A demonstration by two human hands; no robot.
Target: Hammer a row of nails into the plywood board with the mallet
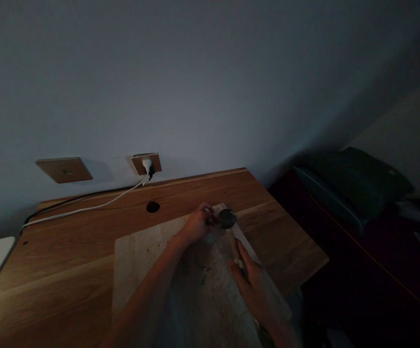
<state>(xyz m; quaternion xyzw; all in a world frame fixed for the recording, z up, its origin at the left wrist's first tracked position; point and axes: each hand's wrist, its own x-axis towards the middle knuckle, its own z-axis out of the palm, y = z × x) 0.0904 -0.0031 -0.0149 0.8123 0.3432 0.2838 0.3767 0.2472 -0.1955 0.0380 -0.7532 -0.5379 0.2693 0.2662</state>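
Observation:
My right hand [252, 282] is wrapped around the wooden handle of a hammer [234, 244], whose dark round head is raised toward the far end of the board. Just left of the hammer head, my left hand [197, 224] rests on the board with its fingers curled together in a pinch. Whatever those fingers hold is too small and dark to make out. Beneath both hands lies a pale wooden board [133, 275]. A few small metal pieces [202, 279], perhaps nails, are scattered on it between my forearms. Several dark dots mark the board's left side.
The board lies on a wooden desk [75, 246] against a grey wall. A white cable [104, 205] and a black one run from a wall socket [146, 164] along the desk's back. A round hole [152, 207] pierces the desktop. Dark cushions [358, 179] lie beyond the right edge.

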